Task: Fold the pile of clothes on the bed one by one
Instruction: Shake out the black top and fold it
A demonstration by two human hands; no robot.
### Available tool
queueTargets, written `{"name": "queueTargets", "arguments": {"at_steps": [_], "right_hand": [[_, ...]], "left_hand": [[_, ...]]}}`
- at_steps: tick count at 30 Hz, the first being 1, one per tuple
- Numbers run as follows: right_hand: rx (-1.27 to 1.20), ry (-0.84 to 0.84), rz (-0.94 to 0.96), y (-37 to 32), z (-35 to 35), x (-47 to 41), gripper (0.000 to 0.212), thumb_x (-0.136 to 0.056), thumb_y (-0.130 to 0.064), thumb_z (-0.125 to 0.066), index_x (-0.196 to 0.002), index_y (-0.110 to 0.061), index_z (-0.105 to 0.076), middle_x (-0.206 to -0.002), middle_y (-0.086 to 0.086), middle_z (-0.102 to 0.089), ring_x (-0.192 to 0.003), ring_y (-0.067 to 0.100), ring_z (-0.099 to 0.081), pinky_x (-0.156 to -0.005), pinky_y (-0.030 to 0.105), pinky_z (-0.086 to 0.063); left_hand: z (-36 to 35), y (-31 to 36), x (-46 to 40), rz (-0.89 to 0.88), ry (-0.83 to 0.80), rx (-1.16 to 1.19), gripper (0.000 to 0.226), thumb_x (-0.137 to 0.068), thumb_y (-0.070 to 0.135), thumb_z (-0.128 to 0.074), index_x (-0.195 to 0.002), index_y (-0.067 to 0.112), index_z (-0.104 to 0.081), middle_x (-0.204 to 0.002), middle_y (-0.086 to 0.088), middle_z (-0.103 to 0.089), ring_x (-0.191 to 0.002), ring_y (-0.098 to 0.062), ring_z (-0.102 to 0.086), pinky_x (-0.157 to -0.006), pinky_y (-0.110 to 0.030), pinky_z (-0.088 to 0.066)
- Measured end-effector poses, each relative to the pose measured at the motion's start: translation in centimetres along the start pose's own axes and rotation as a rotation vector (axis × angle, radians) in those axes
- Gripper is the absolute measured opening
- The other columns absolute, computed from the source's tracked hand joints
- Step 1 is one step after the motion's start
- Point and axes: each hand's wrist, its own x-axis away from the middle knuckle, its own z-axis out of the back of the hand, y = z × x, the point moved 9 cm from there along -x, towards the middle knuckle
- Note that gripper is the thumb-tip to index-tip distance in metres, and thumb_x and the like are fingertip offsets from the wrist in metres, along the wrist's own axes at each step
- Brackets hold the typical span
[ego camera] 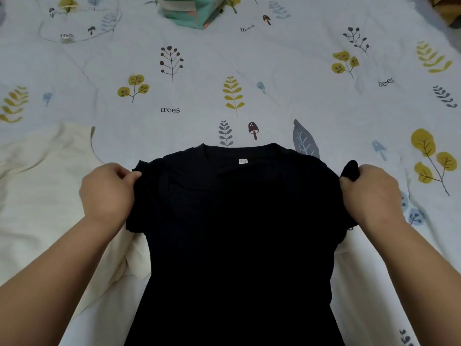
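A black T-shirt [239, 233] is held up in front of me, collar and small white label facing me at the top, its body hanging down to the bottom edge. My left hand [107, 193] pinches the shirt's left shoulder. My right hand [371, 193] grips the right shoulder, with a bunch of black fabric sticking out above the fingers. Under the shirt lies a cream garment [37, 196], spread over the left and lower part of the bed.
The bed sheet [274, 71] is white with printed leaves, mushrooms and the word "trees". A folded mint-green cloth [189, 11] lies at the far top middle. A brown object [449, 11] peeks in at the top right corner.
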Motion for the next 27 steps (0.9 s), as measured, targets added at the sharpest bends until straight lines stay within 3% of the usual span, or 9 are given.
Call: {"name": "queueTargets", "arguments": {"at_steps": [5,7,10,13,16,19,22,25,27], "right_hand": [[-0.18,0.039,0.265,-5.7,0.4,4.0,0.015,-0.089,-0.022,-0.055,-0.09,-0.007,-0.059,-0.078,0.011,-0.063,-0.067,0.026,-0.052,-0.059,0.029,-0.032],[-0.35,-0.297,0.362,-8.0,-2.6,6.3,0.024,-0.087,-0.028,-0.059,-0.108,-0.018,-0.061,-0.08,0.002,-0.066,-0.065,0.016,-0.059,-0.062,0.019,-0.041],[-0.477,-0.684,0.299,-8.2,-5.9,8.6,0.032,-0.085,-0.037,-0.054,-0.115,-0.027,-0.061,-0.082,-0.006,-0.068,-0.074,0.012,-0.065,-0.079,0.034,-0.055],[-0.452,-0.297,0.254,-5.8,-3.8,5.4,0.014,-0.089,-0.023,-0.052,-0.092,-0.028,-0.065,-0.084,-0.005,-0.068,-0.078,0.015,-0.062,-0.078,0.039,-0.051],[-0.319,-0.067,0.167,-4.0,-2.9,2.5,0.017,-0.091,-0.021,-0.051,-0.104,-0.018,-0.062,-0.102,0.006,-0.066,-0.082,0.018,-0.054,-0.073,0.028,-0.039],[-0.264,-0.174,0.19,-4.7,-5.0,0.4,0.05,-0.091,-0.026,-0.056,-0.138,-0.017,-0.04,-0.128,0.013,-0.052,-0.11,0.026,-0.051,-0.085,0.029,-0.035],[-0.297,-0.362,0.242,-6.5,-7.6,-0.4,0.07,-0.087,-0.027,-0.064,-0.146,-0.025,-0.026,-0.143,0.011,-0.039,-0.13,0.027,-0.039,-0.105,0.036,-0.032],[-0.15,-0.359,0.312,-7.2,-8.6,-1.6,0.04,-0.086,-0.019,-0.065,-0.124,-0.017,-0.054,-0.128,0.01,-0.055,-0.118,0.026,-0.049,-0.092,0.027,-0.035],[-0.136,-0.217,0.281,-7.1,-7.3,-3.1,0.022,-0.086,-0.013,-0.062,-0.108,-0.012,-0.063,-0.116,0.01,-0.062,-0.108,0.026,-0.054,-0.079,0.021,-0.032]], "left_hand": [[2.3,6.0,3.5,-0.296,0.146,0.053,0.014,-0.087,0.02,-0.058,-0.077,0.01,-0.059,-0.074,-0.01,-0.065,-0.07,-0.033,-0.058,-0.063,-0.032,-0.033],[-0.7,9.0,6.0,-0.51,-0.145,0.099,0.01,-0.085,0.022,-0.062,-0.077,0.017,-0.061,-0.067,0.0,-0.063,-0.063,-0.024,-0.058,-0.058,-0.028,-0.035],[-6.0,9.4,9.4,-0.465,-0.767,0.321,0.013,-0.088,0.029,-0.057,-0.078,0.03,-0.065,-0.066,0.009,-0.064,-0.052,-0.005,-0.058,-0.055,-0.015,-0.043],[-5.1,6.5,6.2,-0.338,-0.416,0.285,0.017,-0.09,0.025,-0.054,-0.077,0.021,-0.065,-0.065,0.006,-0.064,-0.059,-0.012,-0.061,-0.062,-0.027,-0.046],[-3.8,4.2,3.2,-0.226,-0.11,0.129,0.011,-0.09,0.018,-0.052,-0.092,0.016,-0.062,-0.088,-0.006,-0.063,-0.073,-0.024,-0.059,-0.066,-0.031,-0.04],[-6.4,4.2,1.4,-0.197,-0.271,0.121,0.039,-0.09,0.016,-0.054,-0.129,0.018,-0.048,-0.117,-0.017,-0.046,-0.094,-0.031,-0.055,-0.082,-0.033,-0.039],[-9.0,5.3,0.4,-0.264,-0.461,0.065,0.038,-0.088,0.023,-0.061,-0.125,0.021,-0.053,-0.118,-0.015,-0.047,-0.105,-0.03,-0.051,-0.093,-0.033,-0.038],[-9.4,5.7,-1.1,-0.291,-0.428,-0.012,0.009,-0.087,0.022,-0.061,-0.09,0.014,-0.064,-0.098,-0.009,-0.064,-0.097,-0.03,-0.058,-0.075,-0.029,-0.037],[-7.7,5.5,-2.9,-0.24,-0.263,-0.007,0.012,-0.09,0.021,-0.056,-0.089,0.01,-0.062,-0.096,-0.015,-0.066,-0.094,-0.035,-0.058,-0.072,-0.031,-0.035]]}}
